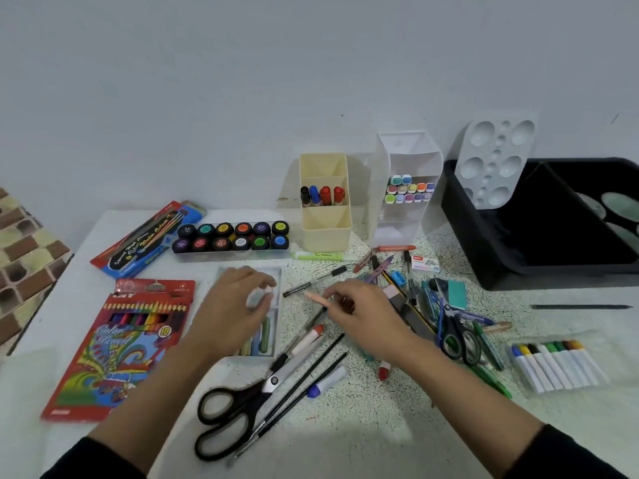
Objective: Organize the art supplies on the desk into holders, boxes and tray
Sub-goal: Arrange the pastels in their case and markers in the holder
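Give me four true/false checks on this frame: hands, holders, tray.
1. The right hand pinches a peach-coloured pastel stick. True.
2. The cream plastic holder has four capped markers in its middle compartment. True.
3. The white plastic paint palette lies flat on the desk. False: it leans upright in the black plastic tray.
4. The large black-handled scissors stand in the cream holder. False: they lie on the desk.

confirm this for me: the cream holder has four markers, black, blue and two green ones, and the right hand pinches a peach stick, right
Not quite. In the head view the four markers in the cream holder are black, blue and two red, not green. The right hand does pinch the peach stick.
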Demonstrator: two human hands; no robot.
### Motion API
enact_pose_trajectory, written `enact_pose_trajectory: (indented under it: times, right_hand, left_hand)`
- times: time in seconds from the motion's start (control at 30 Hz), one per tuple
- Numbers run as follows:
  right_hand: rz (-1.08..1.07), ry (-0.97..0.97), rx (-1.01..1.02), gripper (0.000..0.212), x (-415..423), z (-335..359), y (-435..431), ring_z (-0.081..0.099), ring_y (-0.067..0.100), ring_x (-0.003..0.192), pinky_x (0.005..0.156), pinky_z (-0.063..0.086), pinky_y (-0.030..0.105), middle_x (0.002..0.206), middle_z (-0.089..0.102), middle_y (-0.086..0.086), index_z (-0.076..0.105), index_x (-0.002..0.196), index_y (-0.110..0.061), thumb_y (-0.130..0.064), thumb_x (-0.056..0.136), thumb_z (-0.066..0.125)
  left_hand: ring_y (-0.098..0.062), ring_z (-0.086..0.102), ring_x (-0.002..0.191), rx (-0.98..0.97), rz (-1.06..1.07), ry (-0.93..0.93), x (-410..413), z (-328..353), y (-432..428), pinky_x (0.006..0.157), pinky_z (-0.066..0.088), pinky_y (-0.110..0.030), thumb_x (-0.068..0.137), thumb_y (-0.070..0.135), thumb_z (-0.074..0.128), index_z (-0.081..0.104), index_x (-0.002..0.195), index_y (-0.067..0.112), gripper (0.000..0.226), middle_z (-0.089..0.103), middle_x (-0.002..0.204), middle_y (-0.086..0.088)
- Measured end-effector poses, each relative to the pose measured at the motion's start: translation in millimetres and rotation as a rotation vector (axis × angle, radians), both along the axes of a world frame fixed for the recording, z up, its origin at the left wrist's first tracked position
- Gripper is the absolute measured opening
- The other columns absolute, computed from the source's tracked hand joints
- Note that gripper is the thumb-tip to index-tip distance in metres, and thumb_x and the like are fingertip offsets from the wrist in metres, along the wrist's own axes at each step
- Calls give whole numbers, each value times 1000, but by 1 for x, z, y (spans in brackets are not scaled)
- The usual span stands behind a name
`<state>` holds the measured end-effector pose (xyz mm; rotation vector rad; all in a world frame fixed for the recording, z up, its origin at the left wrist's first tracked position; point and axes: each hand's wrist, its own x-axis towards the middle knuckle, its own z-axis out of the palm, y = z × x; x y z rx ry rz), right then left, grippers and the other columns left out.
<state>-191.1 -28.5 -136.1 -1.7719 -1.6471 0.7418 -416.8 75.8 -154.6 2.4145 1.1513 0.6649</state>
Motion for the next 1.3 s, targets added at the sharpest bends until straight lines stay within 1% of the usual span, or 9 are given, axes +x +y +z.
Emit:
enact_pose_trajectory:
  times: [0.13, 0.3, 0.4, 0.5, 0.6, 0.73, 0.97, 1.03, 1.3]
  right_hand:
    - [4, -54, 105, 15, -27, -3, 26, 46, 3, 66, 60, 33, 16, 82, 54, -6, 70, 107, -14, -17, 97, 60]
    - [4, -200, 230, 15, -53, -6, 51, 51, 9, 72, 65, 42, 22, 90, 54, -4, 70, 102, -12, -21, 98, 59]
    - [30, -299, 256, 14, -62, -8, 58, 55, 19, 69, 62, 45, 31, 89, 55, 2, 71, 97, -8, -17, 96, 60]
    - [34, -320, 235, 15, -65, -7, 57, 54, 19, 68, 60, 42, 29, 88, 56, 1, 71, 100, -8, -18, 95, 61]
    - [22, -216, 147, 22, -65, -5, 48, 52, 10, 67, 61, 42, 23, 82, 55, -6, 69, 112, -12, -23, 94, 63]
    - [27, -68, -28, 33, -70, -8, 40, 62, 7, 56, 57, 57, 34, 65, 64, -7, 65, 117, -26, -25, 85, 68]
    - [10, -29, -127, 49, -78, -4, 33, 65, 6, 66, 62, 53, 21, 76, 68, -6, 60, 127, -25, -24, 79, 72]
    - [17, -31, -123, 52, -80, -4, 30, 65, 8, 70, 67, 55, 25, 78, 69, -5, 59, 129, -22, -24, 80, 73]
    - [121, -85, -44, 24, -82, -9, 27, 61, 10, 66, 69, 56, 35, 73, 65, -5, 72, 112, -19, -22, 88, 73]
  left_hand:
    - [-17, 50, 119, 23, -15, 92, -33, -7, 22, 98, 44, -45, 94, 45, 45, 68, 119, 26, 39, 63, 124, 9]
    - [-10, 37, 136, 1, -95, 192, -46, -24, 31, 103, 30, -41, 98, 60, 34, 57, 133, 39, 47, 49, 144, 17]
    - [-10, 40, 134, -29, -90, 165, -46, -27, 33, 105, 31, -45, 97, 64, 32, 55, 136, 40, 51, 51, 140, 19]
    - [-7, 39, 133, -1, -84, 129, -48, -30, 30, 105, 29, -50, 95, 68, 37, 55, 134, 42, 50, 50, 136, 20]
    - [-5, 36, 135, 39, -123, 100, -48, -27, 26, 102, 26, -48, 89, 73, 49, 56, 127, 46, 48, 48, 135, 19]
    - [-3, 37, 135, 69, -227, 47, -44, -23, 16, 100, 24, -48, 85, 68, 59, 63, 111, 46, 34, 48, 132, 22]
    - [-4, 36, 138, 73, -261, 19, -44, -29, 5, 102, 18, -44, 82, 67, 63, 66, 113, 47, 37, 50, 132, 25]
    - [-6, 39, 137, 96, -249, 19, -43, -29, 3, 102, 18, -46, 83, 58, 63, 67, 111, 46, 31, 53, 129, 24]
    - [-6, 45, 132, 115, -198, 1, -40, -33, 1, 102, 18, -49, 81, 51, 64, 72, 94, 42, 18, 60, 117, 26]
